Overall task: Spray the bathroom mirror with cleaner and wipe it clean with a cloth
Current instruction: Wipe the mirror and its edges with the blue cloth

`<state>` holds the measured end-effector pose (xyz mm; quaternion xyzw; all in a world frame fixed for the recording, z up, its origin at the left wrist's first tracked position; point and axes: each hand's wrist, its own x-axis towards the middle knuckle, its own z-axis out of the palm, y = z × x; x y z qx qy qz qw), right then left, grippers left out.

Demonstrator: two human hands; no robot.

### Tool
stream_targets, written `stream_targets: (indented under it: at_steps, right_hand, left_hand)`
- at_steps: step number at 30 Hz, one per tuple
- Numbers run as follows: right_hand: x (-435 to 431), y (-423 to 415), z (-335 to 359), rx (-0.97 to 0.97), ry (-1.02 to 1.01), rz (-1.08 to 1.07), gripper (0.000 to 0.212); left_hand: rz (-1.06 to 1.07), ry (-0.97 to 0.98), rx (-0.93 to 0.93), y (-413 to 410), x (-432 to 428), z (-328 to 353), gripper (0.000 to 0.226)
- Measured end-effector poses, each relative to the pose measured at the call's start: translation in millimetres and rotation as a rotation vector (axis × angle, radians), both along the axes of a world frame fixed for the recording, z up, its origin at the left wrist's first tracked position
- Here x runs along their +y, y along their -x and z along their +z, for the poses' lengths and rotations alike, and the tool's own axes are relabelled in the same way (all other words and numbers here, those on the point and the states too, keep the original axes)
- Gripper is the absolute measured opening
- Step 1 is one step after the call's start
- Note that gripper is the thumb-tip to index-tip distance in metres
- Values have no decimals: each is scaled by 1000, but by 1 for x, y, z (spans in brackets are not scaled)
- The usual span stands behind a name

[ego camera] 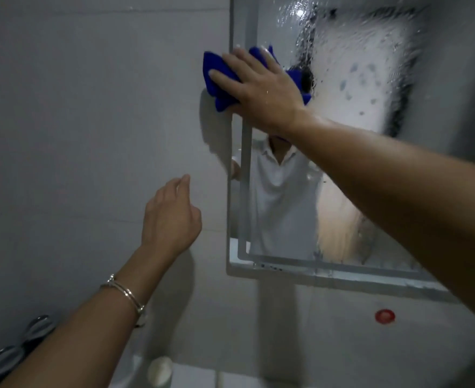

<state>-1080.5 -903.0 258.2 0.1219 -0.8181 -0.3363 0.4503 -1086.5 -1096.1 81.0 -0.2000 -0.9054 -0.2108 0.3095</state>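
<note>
The bathroom mirror (284, 208) hangs on the grey tiled wall, its upper part covered with droplets and streaks of liquid. My right hand (258, 85) presses a blue cloth (216, 88) flat against the mirror's upper left edge, fingers spread over it. The cloth overlaps the frame and the wall beside it. My left hand (169, 217) hovers near the wall to the left of the mirror, fingers relaxed and holding nothing; a silver bracelet sits on its wrist. No spray bottle is in view.
A white shelf (328, 278) runs under the mirror. A red round button (384, 315) sits on the wall below it. A white round object (160, 371) stands at the bottom, and chrome suction hooks (39, 326) are at the lower left.
</note>
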Motion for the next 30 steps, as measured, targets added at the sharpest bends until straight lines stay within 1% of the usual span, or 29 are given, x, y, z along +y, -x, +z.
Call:
stream_targets:
  at_steps: [2,3,5,8,11,13,15,18,20,23,25,28,30]
  right_hand:
    - [-5,4,-3,45,35,-9,51]
    - [-8,5,-14,92,33,31,48]
    - [-10,8,-56,92,7,118,44]
    - [-8,2,-148,-123,-59,153,49]
    - [-6,-8,-242,-374,-136,82,59]
    - [-3,-11,-279,-492,-226,12,65]
    - [-1,-16,-287,-542,-283,-32,70]
    - [3,-19,-272,-619,-406,-33,69]
    - [6,-17,-253,-569,-416,-1,68]
    - [13,-11,-203,-351,-286,101,71]
    - [15,-8,-149,-239,-212,165,65]
    - [23,-3,-51,-18,-142,117,59]
    - [35,-6,-2,108,-40,82,56]
  left_hand:
    - [-8,2,-6,-1,3,-4,58]
    - [-13,1,-10,-1,4,-6,58]
    - [-9,-1,-29,0,7,-11,59]
    - [13,-8,-84,-3,10,-15,63]
    - [9,13,-112,-7,8,-20,66]
    - [-13,29,-125,-10,5,-26,65]
    - [-32,36,-127,-12,2,-31,62]
    - [-41,29,-142,-8,2,-30,61]
    - [-36,18,-132,-5,6,-21,59]
    - [-46,-34,-68,1,19,7,56]
    - [-45,-75,7,2,27,28,55]
    - [-81,-112,122,1,38,47,55]
    - [-102,-128,138,0,46,50,56]
